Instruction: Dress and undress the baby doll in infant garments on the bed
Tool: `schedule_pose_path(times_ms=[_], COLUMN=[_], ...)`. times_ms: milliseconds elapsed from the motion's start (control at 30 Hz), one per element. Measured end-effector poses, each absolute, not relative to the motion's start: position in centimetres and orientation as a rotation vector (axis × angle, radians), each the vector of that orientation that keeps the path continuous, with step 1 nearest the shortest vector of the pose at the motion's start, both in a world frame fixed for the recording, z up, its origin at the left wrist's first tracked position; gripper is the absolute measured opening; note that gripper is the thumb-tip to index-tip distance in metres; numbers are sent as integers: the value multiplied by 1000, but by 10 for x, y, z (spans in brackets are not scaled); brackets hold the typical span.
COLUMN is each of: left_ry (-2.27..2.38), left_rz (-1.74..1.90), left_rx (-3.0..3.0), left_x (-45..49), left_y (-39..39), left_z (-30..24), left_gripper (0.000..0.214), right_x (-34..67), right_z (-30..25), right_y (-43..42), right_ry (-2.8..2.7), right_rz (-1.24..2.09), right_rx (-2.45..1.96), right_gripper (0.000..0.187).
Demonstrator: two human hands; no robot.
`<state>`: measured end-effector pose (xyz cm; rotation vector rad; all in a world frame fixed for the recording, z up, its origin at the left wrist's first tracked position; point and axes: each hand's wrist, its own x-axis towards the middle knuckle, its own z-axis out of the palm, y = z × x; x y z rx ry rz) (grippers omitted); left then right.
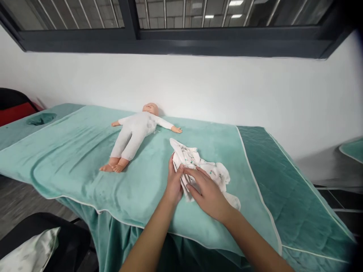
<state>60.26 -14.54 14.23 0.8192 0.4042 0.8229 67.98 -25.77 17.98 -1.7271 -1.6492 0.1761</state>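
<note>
A bunched-up white baby garment point(217, 172) with a small green print lies on the light green sheet, and its exact cut cannot be made out in the folds. My left hand point(175, 179) grips its left edge, thumb on the near side and fingers partly hidden behind the cloth. Over the top of the garment rests my right hand point(208, 192), fingers stretched out and thumb apart, the index fingertip close to my left thumb. To the left, a baby doll point(136, 130) in a white long-sleeved bodysuit lies on its back, arms spread, bare feet toward me.
The light green sheet point(76, 158) covers a padded bed with a face hole point(41, 119) at the left. Behind it rises a white wall point(198, 87) under a dark-framed window point(176, 41). A black chair point(70, 241) with printed cloth point(28, 253) stands at lower left.
</note>
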Motion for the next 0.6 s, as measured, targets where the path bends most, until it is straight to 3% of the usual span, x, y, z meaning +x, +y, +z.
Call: schedule_pose_path(times_ms=[133, 300, 400, 500, 600], left_ry=[534, 591, 563, 545, 576], left_rz=[790, 732, 717, 739, 795], left_rx=[742, 674, 681, 685, 673], left_x=[600, 604, 610, 620, 632], left_y=[-139, -133, -130, -120, -99], left_z=[137, 126, 126, 129, 132], left_gripper=[61, 62, 59, 58, 55], right_x=[687, 716, 726, 729, 731], right_z=[166, 145, 143, 155, 181], right_y=[-255, -243, -228, -216, -220], right_ry=[-1426, -1270, -1192, -1114, -977], right_rz=[191, 190, 185, 172, 170], right_rx=[-1738, -1982, -2035, -1925, -1683], right_gripper=[38, 60, 47, 36, 46])
